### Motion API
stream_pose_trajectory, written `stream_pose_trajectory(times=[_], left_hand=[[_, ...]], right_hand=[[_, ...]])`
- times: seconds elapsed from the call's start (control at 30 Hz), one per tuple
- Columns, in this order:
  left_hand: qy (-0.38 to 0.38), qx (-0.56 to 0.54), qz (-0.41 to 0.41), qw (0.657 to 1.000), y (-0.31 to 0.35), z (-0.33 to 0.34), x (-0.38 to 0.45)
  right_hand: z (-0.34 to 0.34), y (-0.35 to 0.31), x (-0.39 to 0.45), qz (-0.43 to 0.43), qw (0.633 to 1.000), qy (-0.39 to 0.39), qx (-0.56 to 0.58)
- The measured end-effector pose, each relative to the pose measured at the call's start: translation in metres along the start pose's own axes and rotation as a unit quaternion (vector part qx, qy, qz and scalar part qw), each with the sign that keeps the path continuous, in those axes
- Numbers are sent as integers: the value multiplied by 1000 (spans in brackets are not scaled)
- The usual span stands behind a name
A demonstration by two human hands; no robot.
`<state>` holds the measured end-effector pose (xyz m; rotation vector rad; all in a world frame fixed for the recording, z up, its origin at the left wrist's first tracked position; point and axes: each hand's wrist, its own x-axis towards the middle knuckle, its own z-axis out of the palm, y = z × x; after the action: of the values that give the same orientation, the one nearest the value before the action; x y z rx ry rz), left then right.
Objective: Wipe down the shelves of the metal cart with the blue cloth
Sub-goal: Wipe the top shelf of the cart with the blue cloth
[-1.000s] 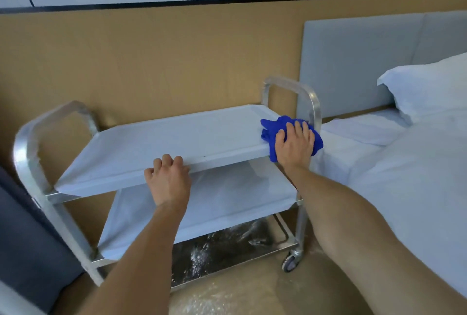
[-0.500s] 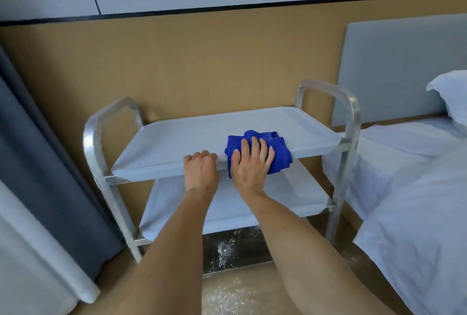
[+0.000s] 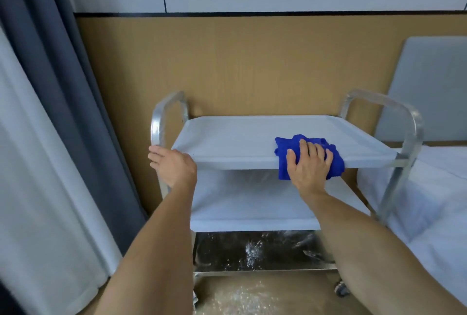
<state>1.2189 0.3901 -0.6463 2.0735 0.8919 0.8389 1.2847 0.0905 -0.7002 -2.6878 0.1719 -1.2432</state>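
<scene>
Wiping the top shelf, cart braced

Blue cloth [image 3: 298, 146] bunched on the top shelf [image 3: 240, 137], draped over its front lip right of centre. Right hand [image 3: 307, 166] flat on it, fingers spread, grip pressing not clenching, likely for contact. Left hand [image 3: 171, 164] loosely curled at the shelf's left front corner by the handle [image 3: 158, 125], probably steadying the wheeled metal cart [image 3: 394, 188]. Lower shelves apparently remain.
</scene>
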Motion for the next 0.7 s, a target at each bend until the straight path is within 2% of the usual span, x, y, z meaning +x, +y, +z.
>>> stream_pose_trajectory(times=[0.1, 0.17, 0.3, 0.43, 0.57, 0.63, 0.7], left_hand=[[48, -89, -22, 995, -21, -8, 26], [27, -123, -13, 992, -35, -12, 45], [20, -122, 11, 992, -42, -17, 52], [-16, -103, 37, 994, -52, -21, 57], [-55, -91, 24, 994, -67, -30, 52], [-72, -91, -22, 993, -69, -27, 38], [-67, -105, -51, 991, -68, -18, 23]], right_hand=[[0, -48, -10, 27, 1000, 8, 14], [2, -90, -21, 12, 999, 6, 30], [0, -198, -46, -64, 994, -26, 90], [-4, -290, -73, -184, 975, -67, 107], [2, -289, -76, -233, 967, -82, 70], [7, -272, -74, -281, 955, -75, 56], [6, -262, -70, -280, 955, -74, 62]])
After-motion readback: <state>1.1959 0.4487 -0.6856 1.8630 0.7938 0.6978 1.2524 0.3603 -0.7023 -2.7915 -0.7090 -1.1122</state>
